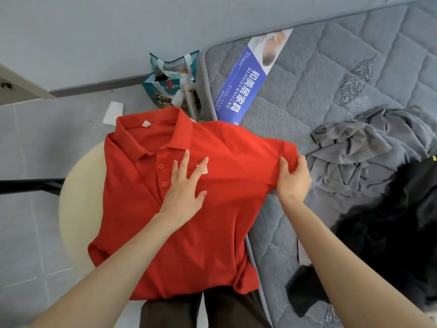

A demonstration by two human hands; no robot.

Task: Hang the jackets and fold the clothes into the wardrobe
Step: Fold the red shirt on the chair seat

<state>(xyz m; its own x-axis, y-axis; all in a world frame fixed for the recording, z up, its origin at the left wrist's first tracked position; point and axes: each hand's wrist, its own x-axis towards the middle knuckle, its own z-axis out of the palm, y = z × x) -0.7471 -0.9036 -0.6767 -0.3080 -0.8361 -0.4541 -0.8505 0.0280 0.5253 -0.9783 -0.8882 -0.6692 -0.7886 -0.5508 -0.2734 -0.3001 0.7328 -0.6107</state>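
Left edge: grey tile floor (28,129), a white paper scrap (114,112), a black bar (30,185) running under a round cream stool (78,204). Red polo shirt (189,221) lies face up, draped over the stool and onto the edge of the mattress (307,95), collar toward the far wall, buttons visible.

Left hand (186,190) rests flat on the chest, fingers spread wide, pinning the fabric, not gripping. Right hand (292,178) is closed on the shirt's sleeve at the mattress side, thumb on top, pinching the cuff.

Behind the shirt: a teal paper bag (170,76) on the floor, a blue printed label sheet (248,79) on the mattress.

Right side: crumpled grey garment (354,157) and a black garment pile (390,228) on the mattress, both unfolded.

Progress read: early. Shirt is laid out, no fold made yet; sleeve fold-in looks like the step in hand. At least two more garments are left. No wardrobe or hangers in view, so nothing shows as stored.
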